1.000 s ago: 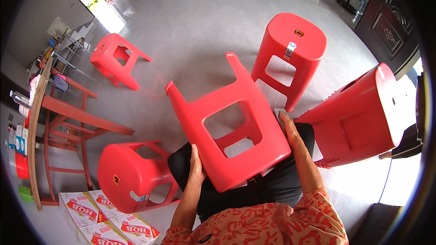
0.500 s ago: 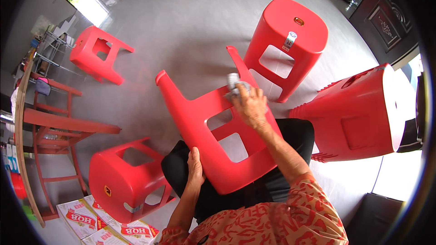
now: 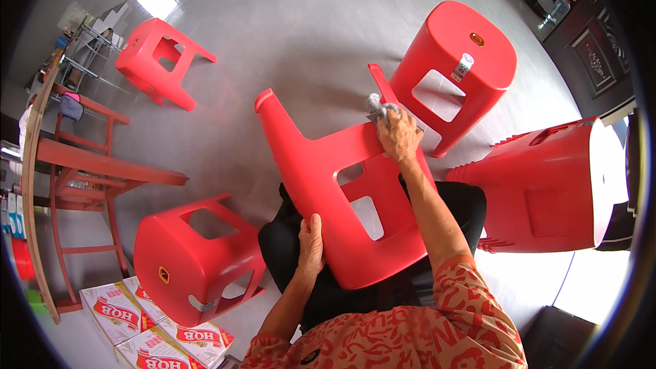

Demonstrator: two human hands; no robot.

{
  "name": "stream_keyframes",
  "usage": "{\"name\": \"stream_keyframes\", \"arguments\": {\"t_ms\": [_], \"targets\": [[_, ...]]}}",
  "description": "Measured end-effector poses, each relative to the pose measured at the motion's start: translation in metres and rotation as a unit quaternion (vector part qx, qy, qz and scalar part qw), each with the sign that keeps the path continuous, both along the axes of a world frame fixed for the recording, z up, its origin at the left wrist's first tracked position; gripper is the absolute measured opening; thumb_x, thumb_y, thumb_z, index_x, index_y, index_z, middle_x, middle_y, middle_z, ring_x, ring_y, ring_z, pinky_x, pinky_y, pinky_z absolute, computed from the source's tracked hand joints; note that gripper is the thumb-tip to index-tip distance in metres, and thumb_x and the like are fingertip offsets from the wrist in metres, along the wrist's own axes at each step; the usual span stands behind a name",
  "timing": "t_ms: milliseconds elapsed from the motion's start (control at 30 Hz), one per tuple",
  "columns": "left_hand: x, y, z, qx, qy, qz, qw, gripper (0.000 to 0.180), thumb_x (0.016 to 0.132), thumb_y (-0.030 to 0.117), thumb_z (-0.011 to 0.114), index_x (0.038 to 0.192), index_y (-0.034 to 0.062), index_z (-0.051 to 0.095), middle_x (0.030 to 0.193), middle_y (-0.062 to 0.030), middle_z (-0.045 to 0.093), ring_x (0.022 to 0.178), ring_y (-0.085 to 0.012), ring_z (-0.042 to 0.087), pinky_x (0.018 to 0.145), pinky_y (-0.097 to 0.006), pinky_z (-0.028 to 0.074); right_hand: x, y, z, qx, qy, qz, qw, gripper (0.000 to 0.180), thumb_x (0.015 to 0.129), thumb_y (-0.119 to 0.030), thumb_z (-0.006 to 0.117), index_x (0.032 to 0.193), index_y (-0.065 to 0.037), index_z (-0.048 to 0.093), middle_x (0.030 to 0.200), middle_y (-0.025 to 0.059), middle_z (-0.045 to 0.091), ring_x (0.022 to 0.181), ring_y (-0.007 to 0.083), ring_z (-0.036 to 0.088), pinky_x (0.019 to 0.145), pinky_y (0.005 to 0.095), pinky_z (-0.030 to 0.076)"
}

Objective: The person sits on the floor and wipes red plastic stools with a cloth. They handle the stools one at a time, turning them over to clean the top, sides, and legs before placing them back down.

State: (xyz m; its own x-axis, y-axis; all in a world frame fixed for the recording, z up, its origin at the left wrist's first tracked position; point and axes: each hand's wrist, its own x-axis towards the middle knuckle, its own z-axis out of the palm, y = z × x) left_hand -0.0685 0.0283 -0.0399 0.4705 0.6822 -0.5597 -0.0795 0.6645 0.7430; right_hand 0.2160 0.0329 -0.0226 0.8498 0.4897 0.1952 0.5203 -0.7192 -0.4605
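Note:
A red plastic stool (image 3: 311, 195) lies tilted across my lap, its legs pointing away from me. My left hand (image 3: 311, 244) grips the stool's left edge near the seat, thumb on the outer face. In my right hand (image 3: 402, 135) is a bunched grey cloth (image 3: 380, 106), pressed against the far right leg where it joins the side panel. The fingers wrap round the cloth, and part of it is hidden beneath them.
Red stools stand or lie around me: one upright (image 3: 471, 48) at far right, one (image 3: 160, 61) at far left, one on its side (image 3: 198, 260) at near left. A nested stack (image 3: 540, 191) lies at right. Cartons (image 3: 116, 311) and a wooden table (image 3: 41, 143) are at left.
My right hand with the cloth has moved from the side panel outward onto the far right leg. The whole view has shifted slightly; my left hand keeps its hold on the stool.

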Motion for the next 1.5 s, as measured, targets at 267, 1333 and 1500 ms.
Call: {"name": "stream_keyframes", "arguments": {"t_ms": [267, 1333, 1500], "targets": [[0.002, -0.001, -0.002, 0.006, 0.003, 0.022, 1.000, 0.051, 0.093, 0.044, 0.059, 0.121, 0.0048, 0.045, 0.113, -0.0065, 0.057, 0.098, -0.0147, 0.057, 0.084, -0.030, 0.050, -0.105, 0.031, 0.032, 0.013, -0.093, 0.207, 0.974, 0.037, 0.077, -0.033, 0.068, 0.110, -0.016, 0.065, 0.123, 0.0095, 0.056, 0.120, 0.0274, 0.047, 0.096, 0.0562, 0.034], [0.012, -0.003, -0.003, 0.021, 0.081, -0.001, 0.997, 0.115, 0.076, 0.062, 0.069, 0.141, -0.0170, 0.016, 0.142, -0.0258, 0.035, 0.134, -0.0273, 0.034, 0.109, -0.033, 0.030, -0.107, 0.018, 0.056, 0.001, -0.071, 0.486, 0.871, 0.038, 0.071, -0.020, 0.074, 0.109, -0.023, 0.067, 0.130, 0.0001, 0.049, 0.123, 0.0271, 0.043, 0.098, 0.0489, 0.035], [0.013, 0.000, 0.014, 0.023, 0.037, 0.018, 0.999, 0.100, 0.079, 0.056, 0.071, 0.138, -0.0126, 0.028, 0.133, -0.0178, 0.047, 0.123, -0.0235, 0.045, 0.104, -0.032, 0.036, -0.102, 0.071, 0.050, -0.012, -0.071, 0.461, 0.884, 0.037, 0.072, -0.018, 0.073, 0.108, -0.021, 0.067, 0.130, 0.0005, 0.049, 0.121, 0.0278, 0.043, 0.094, 0.0469, 0.039]]}}
